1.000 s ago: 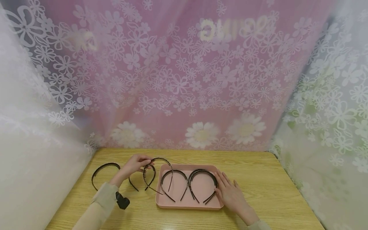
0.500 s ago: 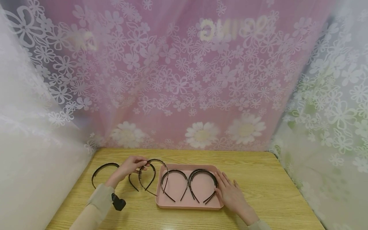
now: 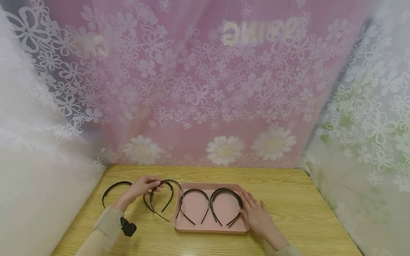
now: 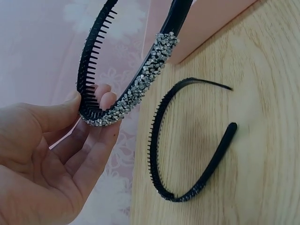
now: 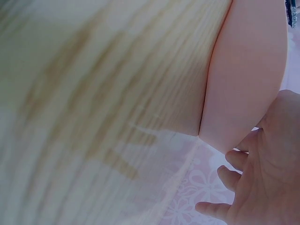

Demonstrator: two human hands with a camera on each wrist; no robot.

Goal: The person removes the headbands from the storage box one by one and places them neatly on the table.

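Soft, even daylight, faint shadows; head view bends at edges, right wrist view blurred

The surface (image 3: pixel 304 209) is seen to be pale wood with a clear grain and a smooth, faintly satin finish. The tray (image 3: pixel 208 228) looks like matt pink plastic. The headband (image 4: pixel 136 79) pinched in the left grip (image 4: pixel 51 154) is glossy black toothed plastic, its outer face crusted with rough, glittering stones. Thin, filmy sheeting (image 3: pixel 205 89) printed with flowers is seen behind.
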